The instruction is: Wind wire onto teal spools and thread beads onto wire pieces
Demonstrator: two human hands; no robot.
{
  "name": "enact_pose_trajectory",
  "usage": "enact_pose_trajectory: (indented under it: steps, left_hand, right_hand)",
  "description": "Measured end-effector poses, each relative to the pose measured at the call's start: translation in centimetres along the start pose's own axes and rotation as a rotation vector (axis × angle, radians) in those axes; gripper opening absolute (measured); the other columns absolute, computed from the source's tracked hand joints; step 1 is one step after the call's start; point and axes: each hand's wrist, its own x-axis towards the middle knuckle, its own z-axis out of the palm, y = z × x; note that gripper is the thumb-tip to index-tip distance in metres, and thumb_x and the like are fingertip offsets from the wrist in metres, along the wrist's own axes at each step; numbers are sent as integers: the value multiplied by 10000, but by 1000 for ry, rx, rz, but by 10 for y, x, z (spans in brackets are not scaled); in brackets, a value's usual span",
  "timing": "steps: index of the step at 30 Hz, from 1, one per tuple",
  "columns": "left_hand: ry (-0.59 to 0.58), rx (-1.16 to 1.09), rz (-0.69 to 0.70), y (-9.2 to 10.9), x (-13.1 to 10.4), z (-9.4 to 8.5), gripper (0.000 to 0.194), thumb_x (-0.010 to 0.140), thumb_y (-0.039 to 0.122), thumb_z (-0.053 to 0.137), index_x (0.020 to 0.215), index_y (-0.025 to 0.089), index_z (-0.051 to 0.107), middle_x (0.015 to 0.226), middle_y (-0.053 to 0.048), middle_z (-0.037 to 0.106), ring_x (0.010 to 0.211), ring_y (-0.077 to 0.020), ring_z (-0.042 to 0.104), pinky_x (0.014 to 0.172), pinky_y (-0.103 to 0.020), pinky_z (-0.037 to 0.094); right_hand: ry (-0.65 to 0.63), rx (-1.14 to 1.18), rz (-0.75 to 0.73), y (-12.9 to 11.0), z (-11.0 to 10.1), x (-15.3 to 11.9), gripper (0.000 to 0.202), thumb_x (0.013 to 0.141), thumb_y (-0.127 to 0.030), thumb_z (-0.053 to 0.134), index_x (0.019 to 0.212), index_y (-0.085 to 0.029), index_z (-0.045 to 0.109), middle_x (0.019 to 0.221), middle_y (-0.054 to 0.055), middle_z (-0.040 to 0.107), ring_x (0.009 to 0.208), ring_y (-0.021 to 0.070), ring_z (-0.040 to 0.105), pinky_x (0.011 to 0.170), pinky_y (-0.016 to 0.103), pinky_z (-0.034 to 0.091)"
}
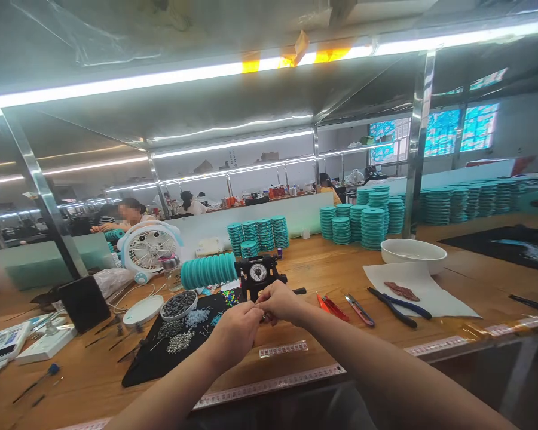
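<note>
My left hand [238,327] and my right hand [278,301] meet at the middle of the wooden table, just in front of a black device with a round dial [258,273]. The fingers of both are pinched together, and what lies between them is too small to make out. A row of teal spools [208,271] extends to the left from the device. Left of my hands, a black mat [150,360] carries small silver pieces [180,342], pale blue pieces [197,318] and a bowl of dark beads [178,304].
Pliers [399,306], a cutter [359,310] and red-handled tweezers [332,307] lie at right, near a white bowl [413,255] on the table [341,340]. Stacked teal spools [373,228] and a white fan [151,249] stand behind. People sit farther back.
</note>
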Motion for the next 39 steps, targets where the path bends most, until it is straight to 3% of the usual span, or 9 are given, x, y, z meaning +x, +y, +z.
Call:
enact_pose_trajectory:
  steps: [4,8,10,12,17,21,26,34,39]
  left_hand:
    - [82,-134,-126,5,-2,6,134,753,269,598,664,217,685,693,-51,577,701,-197,496,700,-290,359]
    - [187,-344,-390,3,-10,14,200,709,358,615,678,163,644,524,2,505,480,-126,395,491,-251,290]
    - [217,-464,-495,0,-14,18,245,688,388,617,709,144,619,484,27,466,432,-95,342,452,-233,239]
    - [240,-565,-557,-3,-17,21,260,657,383,636,711,132,599,489,35,456,432,-76,327,446,-222,217]
    - [280,-694,-628,-7,-21,24,281,603,356,665,722,112,591,515,33,456,445,-55,315,434,-209,150]
    - [276,-718,-637,-6,-21,25,300,577,356,673,714,101,590,495,47,423,423,-40,262,429,-216,100]
    - [257,-670,-627,-2,-21,28,300,599,376,641,717,107,579,486,60,407,410,-36,215,427,-225,97]
    - [198,-349,-440,5,-21,22,233,702,349,595,649,123,611,511,30,455,490,-93,347,484,-234,269]
    - [174,-32,-254,5,-22,19,306,818,356,488,608,151,574,557,0,493,556,-139,429,538,-262,317]
  right_hand:
    - [65,-79,-80,-3,-1,-3,167,628,-94,611,479,-170,606,389,-33,522,444,147,556,447,236,458]
    - [310,-145,-300,-6,0,-32,78,717,-141,612,742,-187,669,898,59,637,955,225,568,822,310,448]
    - [461,-193,-421,-1,4,-50,73,795,-215,571,786,-202,642,936,64,591,926,216,557,820,317,432]
    - [537,-208,-425,9,12,-63,119,805,-280,575,718,-203,603,818,49,569,727,191,565,679,308,450]
    - [230,115,-78,33,37,-60,180,739,-346,604,752,-172,562,706,40,621,467,142,535,440,261,420]
    - [198,93,-146,35,44,-53,192,779,-320,527,657,-174,556,539,2,572,423,127,486,416,235,368]
    - [291,-73,-356,34,41,-61,192,773,-212,544,582,-189,534,603,-1,535,605,147,485,579,254,352]
    - [284,-662,-805,26,27,-62,269,805,-34,373,764,-171,600,716,46,532,658,168,464,568,257,327]
    - [209,-585,-599,13,21,-49,197,767,-16,450,703,-176,544,828,32,536,688,143,477,594,237,330]
